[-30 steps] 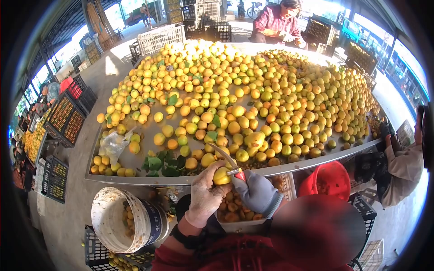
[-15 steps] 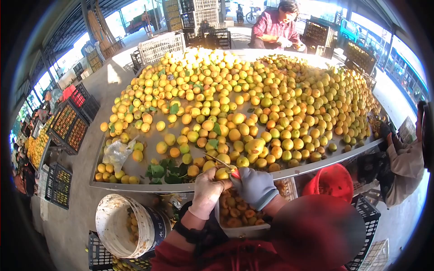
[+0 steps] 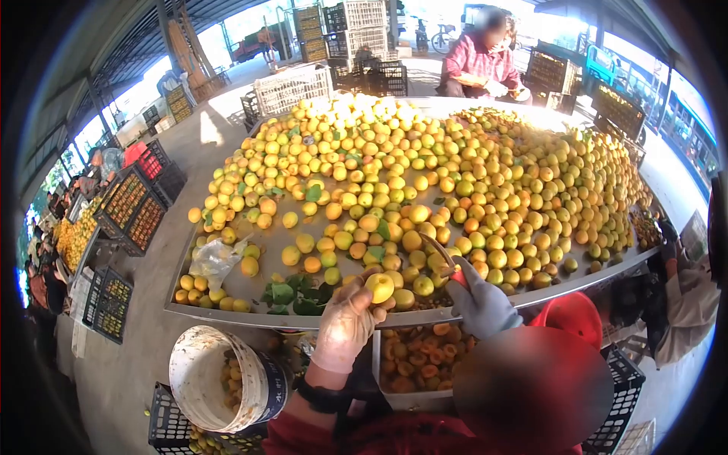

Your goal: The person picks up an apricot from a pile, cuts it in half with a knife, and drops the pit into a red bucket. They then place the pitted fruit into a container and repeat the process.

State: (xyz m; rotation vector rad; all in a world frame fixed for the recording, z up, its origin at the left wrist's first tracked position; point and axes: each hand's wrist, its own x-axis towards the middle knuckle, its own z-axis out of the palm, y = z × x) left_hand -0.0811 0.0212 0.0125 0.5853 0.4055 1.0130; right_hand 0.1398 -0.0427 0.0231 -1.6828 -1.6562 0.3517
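My left hand (image 3: 341, 326), in a pale thin glove, is closed around a yellow apricot (image 3: 380, 287) above the near edge of the metal table (image 3: 250, 319). To the right, my right hand (image 3: 487, 305) in a grey glove grips a knife (image 3: 459, 276) with a red handle. Its thin, curved blade points up and left, apart from the apricot. Many loose apricots (image 3: 531, 208) cover the table beyond both hands. Below them, under the table's edge, sits a white crate (image 3: 425, 397) of halved apricots (image 3: 417, 360).
A dirty white bucket (image 3: 187, 387) stands at lower left, a red bucket (image 3: 572, 315) at right. Green leaves (image 3: 303, 294) and a clear plastic bag (image 3: 216, 259) lie on the table. One person (image 3: 485, 64) sits across it; another person's sleeve (image 3: 686, 318) shows at right.
The hands were together with the knife at the apricot; now they are apart. My right hand has moved right and up with the knife. The whole view has shifted slightly.
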